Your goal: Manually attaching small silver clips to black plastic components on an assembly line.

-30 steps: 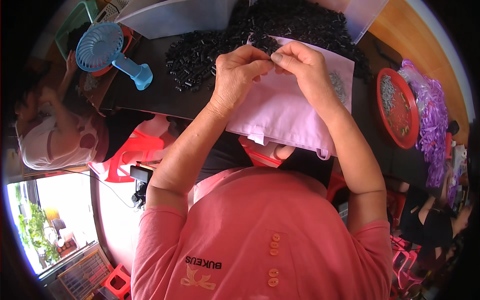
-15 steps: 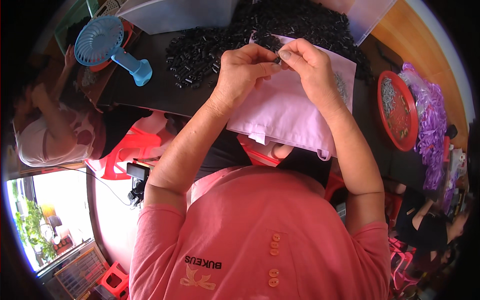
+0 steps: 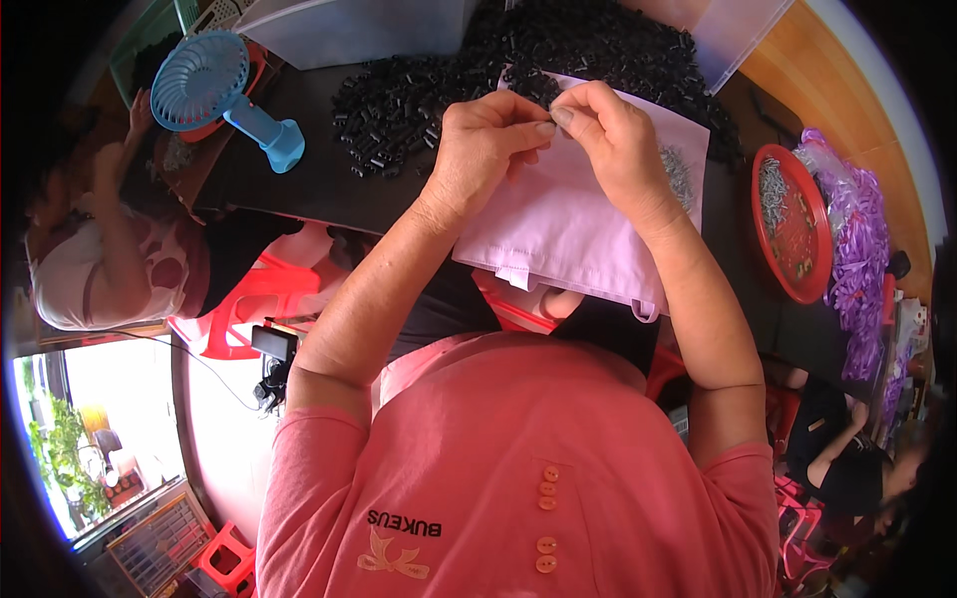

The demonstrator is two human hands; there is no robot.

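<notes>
My left hand and my right hand meet fingertip to fingertip above a pink cloth. The thumb and forefinger of each are pinched together. Whatever lies in the pinches is too small and too hidden to make out against the dark background. Just beyond the fingers spreads a large heap of small black tube-like pieces. By my right wrist, a small pile of thin silvery metal pieces rests on the cloth.
To the right stands a red tray with more silvery pieces, beside a bundle of purple strips. A blue fan is at the left. Clear plastic bins line the back. Other people sit left and right.
My right hand has shifted slightly left and down, its fingers bent more. A small dark piece seen between the fingertips before is no longer distinguishable. My left hand has hardly moved.
</notes>
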